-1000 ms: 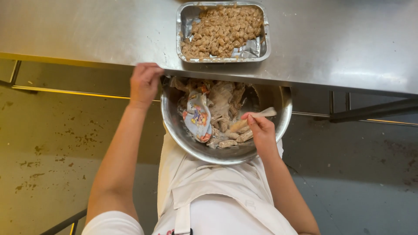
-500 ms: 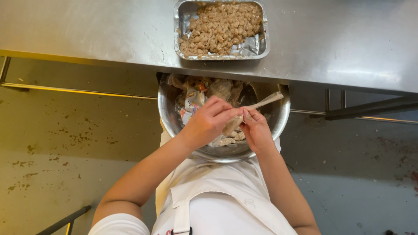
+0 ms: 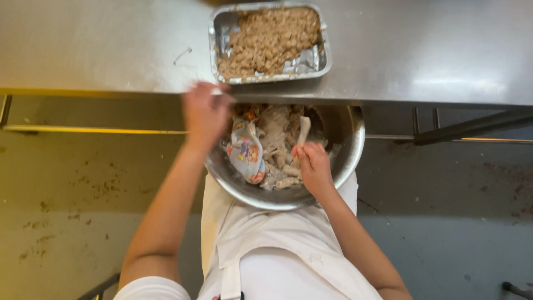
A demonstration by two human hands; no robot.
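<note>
A round steel bowl (image 3: 344,166) rests against my apron below the counter edge. It holds torn paper, a colourful crumpled wrapper (image 3: 245,154) and pale food scraps. My left hand (image 3: 204,111), blurred, grips the bowl's far left rim by the counter edge. My right hand (image 3: 312,165) is inside the bowl, closed on a pale flat stick (image 3: 303,131) that points up toward the counter.
A foil tray (image 3: 317,60) of brown crumbly food sits on the steel counter (image 3: 416,50) just above the bowl. Under the counter run a yellowish rail and dark bars. The floor is stained, yellowish at left and grey at right.
My left hand left the bowl's middle, where it met my right hand, and went back to the left rim. The stick in my right hand has turned more upright.
</note>
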